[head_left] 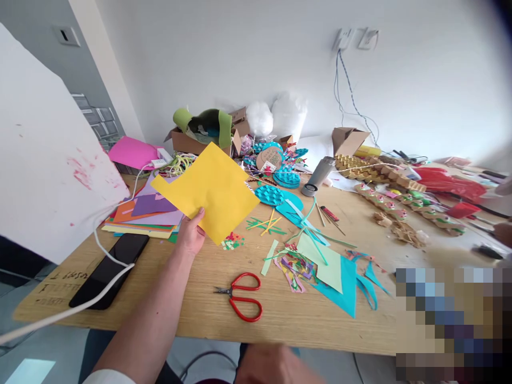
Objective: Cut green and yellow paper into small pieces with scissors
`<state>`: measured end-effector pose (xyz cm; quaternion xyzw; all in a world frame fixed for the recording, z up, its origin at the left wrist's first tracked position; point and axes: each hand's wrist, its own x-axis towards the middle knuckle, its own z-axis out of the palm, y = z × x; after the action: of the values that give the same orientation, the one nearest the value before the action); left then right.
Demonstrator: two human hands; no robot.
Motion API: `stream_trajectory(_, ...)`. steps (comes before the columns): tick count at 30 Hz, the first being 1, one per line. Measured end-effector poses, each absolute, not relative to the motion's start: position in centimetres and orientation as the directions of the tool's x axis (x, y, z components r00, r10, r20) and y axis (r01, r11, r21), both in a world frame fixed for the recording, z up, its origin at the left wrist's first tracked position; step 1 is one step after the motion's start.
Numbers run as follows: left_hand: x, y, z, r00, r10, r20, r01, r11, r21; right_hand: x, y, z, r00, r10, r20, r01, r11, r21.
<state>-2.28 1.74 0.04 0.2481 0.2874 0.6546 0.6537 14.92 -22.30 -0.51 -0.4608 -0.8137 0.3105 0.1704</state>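
Observation:
A sheet of yellow paper [214,194], with a piece cut out along its upper left edge, is held up over the table in my left hand [193,234]. The thumb lies on the front of the sheet and the fingers are behind it. My right hand [276,365] is a blur at the bottom, below the table's front edge, and its fingers cannot be made out. Between the hands, red-handled scissors [240,296] lie on the table with their handles to the right. Small round paper bits [233,242] are scattered just beyond the yellow paper's lower corner.
A phone [110,272] with a white cable lies left, near stacked coloured paper [140,218]. Light green paper [322,261], blue paper [349,285] and scraps lie right of the scissors. A metal flask [320,173] stands tilted farther back. Craft pieces and boxes line the wall.

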Motion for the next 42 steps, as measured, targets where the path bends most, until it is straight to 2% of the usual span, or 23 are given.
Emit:
stream_trajectory(3,-2.4,1.9,0.1,-0.054,0.997,-0.048,-0.723,-0.006,0.691,14.9,-19.0,-0.1,-0.459,0.886,0.062,0.712,0.409,-0.571)
stream_trajectory(6,-2.4,2.0,-0.2,-0.072,0.996,-0.044,-0.717,-0.021,0.697,13.9,-17.0,-0.9,-0.471,0.846,0.251,0.842,0.516,-0.156)
stream_trajectory(7,-2.4,2.0,-0.3,-0.069,0.997,-0.040,-0.712,-0.021,0.702,13.6,-16.8,-1.2,-0.462,0.846,0.266,0.864,0.497,-0.079)
stream_trajectory(9,-2.3,2.0,-0.5,-0.045,0.998,-0.034,-0.707,-0.008,0.707,13.2,-16.7,-1.9,-0.465,0.847,0.259,0.872,0.489,-0.033)
stream_trajectory(11,-2.3,2.0,-0.5,-0.029,0.998,-0.052,-0.704,0.017,0.710,13.3,-16.9,-2.5,-0.439,0.859,0.263,0.879,0.471,-0.072)
stream_trajectory(12,-2.2,1.9,-0.5,-0.028,0.997,-0.070,-0.703,0.030,0.711,13.5,-17.0,-2.6,-0.421,0.868,0.263,0.877,0.464,-0.128)
stream_trajectory(13,-2.2,1.9,-0.5,-0.027,0.996,-0.081,-0.703,0.039,0.710,13.7,-17.1,-2.7,-0.398,0.878,0.266,0.864,0.456,-0.213)
stream_trajectory(15,-2.2,1.8,-0.4,-0.023,0.996,-0.086,-0.703,0.045,0.710,14.5,-16.9,-2.4,-0.331,0.911,0.244,0.781,0.410,-0.471)
stream_trajectory(18,-2.1,1.7,-0.4,-0.010,0.998,-0.070,-0.699,0.043,0.714,16.2,-15.7,0.1,-0.153,0.969,0.195,0.460,0.244,-0.854)
stream_trajectory(20,-2.0,1.6,-0.4,-0.001,0.999,-0.052,-0.702,0.036,0.711,17.7,-14.0,3.1,-0.075,0.982,0.173,0.152,0.182,-0.971)
stream_trajectory(23,-2.0,1.5,-0.4,0.016,0.999,-0.029,-0.705,0.032,0.708,20.0,-10.5,7.5,0.107,0.967,0.229,-0.125,0.242,-0.962)
stream_trajectory(25,-1.9,1.5,-0.5,0.019,0.999,-0.029,-0.698,0.034,0.715,21.0,-8.1,8.8,0.326,0.877,0.354,-0.124,0.411,-0.903)
stream_trajectory(28,-1.9,1.5,-0.6,0.029,0.999,-0.037,-0.682,0.047,0.730,21.5,-5.2,7.7,0.458,0.755,0.470,-0.028,0.540,-0.841)
stream_trajectory(31,-1.8,1.5,-0.7,0.040,0.999,-0.023,-0.666,0.044,0.744,21.3,-3.9,4.3,0.419,0.792,0.444,0.011,0.484,-0.875)
stream_trajectory(35,-1.6,1.3,-0.7,0.040,0.999,-0.004,-0.639,0.028,0.769,20.7,-3.8,0.0,0.447,0.833,0.328,-0.042,0.385,-0.922)
stream_trajectory(42,-1.3,0.9,-0.9,0.094,0.995,-0.041,-0.574,0.088,0.814,20.4,-4.1,-1.2,0.357,0.893,0.273,-0.174,0.351,-0.920)
